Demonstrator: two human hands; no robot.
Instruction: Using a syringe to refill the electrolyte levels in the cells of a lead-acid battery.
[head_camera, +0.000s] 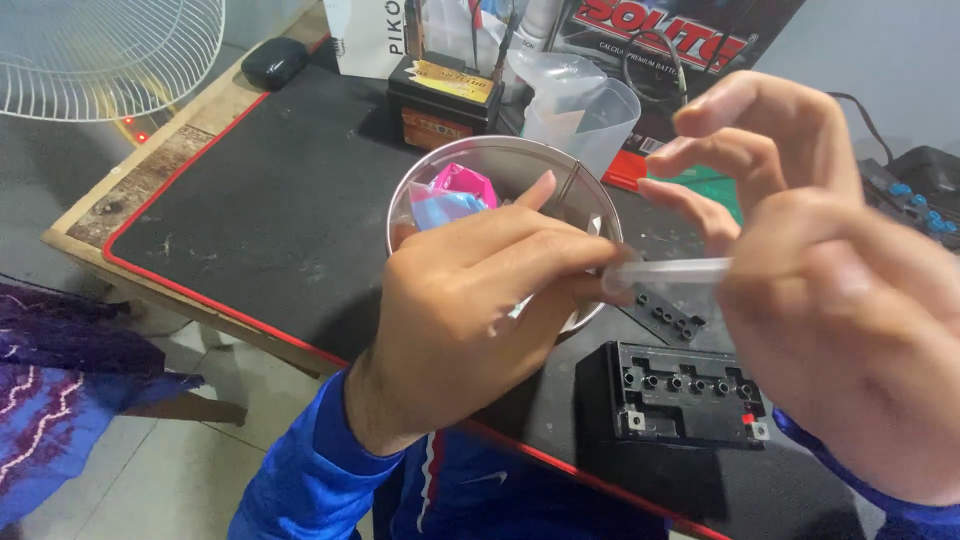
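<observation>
My left hand (470, 310) and my right hand (830, 290) meet over the black mat, both pinching a thin clear plastic tube (668, 270) that runs between them. The left fingers grip its left end, the right hand closes on its right end with the upper fingers spread. Below them sits a small black battery (680, 395) with a row of open filler holes on top. A black strip of caps (665, 315) lies just behind it. A round metal bowl (440, 170) holding pink and blue wrappers (452, 195) stands behind my left hand.
A black mat with a red edge (270, 220) covers the wooden table. At the back stand another black battery with a yellow label (445, 95), a clear plastic cup (585, 115), boxes and a dark mouse (272, 62). A white fan grille (100, 50) is far left.
</observation>
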